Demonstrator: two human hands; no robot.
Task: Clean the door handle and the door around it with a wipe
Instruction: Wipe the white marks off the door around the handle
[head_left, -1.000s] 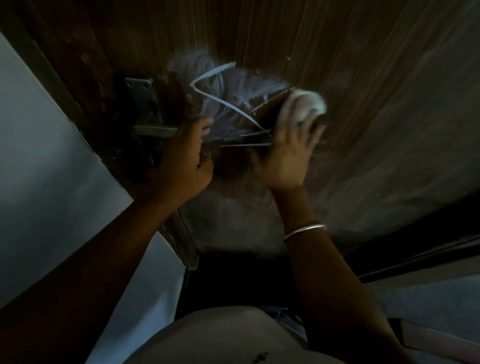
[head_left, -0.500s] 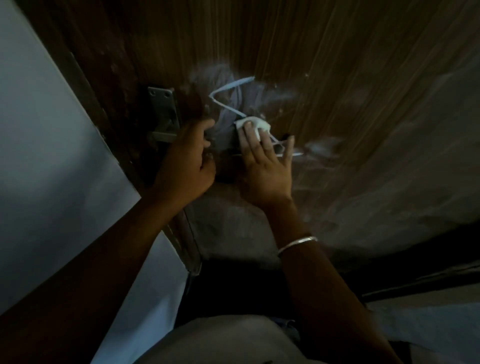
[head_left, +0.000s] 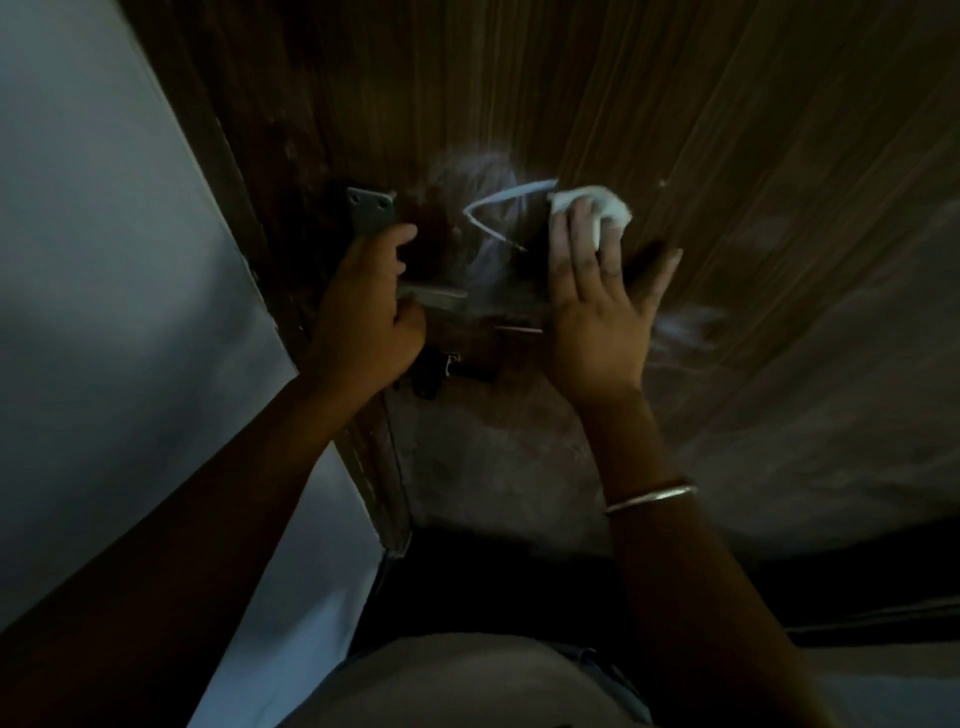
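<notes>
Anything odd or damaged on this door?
Yes: a white scribbled line marks the door right of the handle plate, with pale smeared haze around it. The right hand presses the wipe at its upper end.

Stands dark and brown, a wooden door (head_left: 727, 130) with long streaked grain, left edge against a pale wall (head_left: 104, 260). Bears a grey metal plate (head_left: 370, 213) with two screws near that edge, and just below it a lever handle (head_left: 441, 297), gripped by the left hand (head_left: 363, 312). Shows a bent white line (head_left: 498, 200) and a hazy pale smear right of the plate. Holds a crumpled white wipe (head_left: 608, 205) at the line's right end, pressed flat under the straight fingers (head_left: 582, 234) of the right hand (head_left: 597, 312).
</notes>
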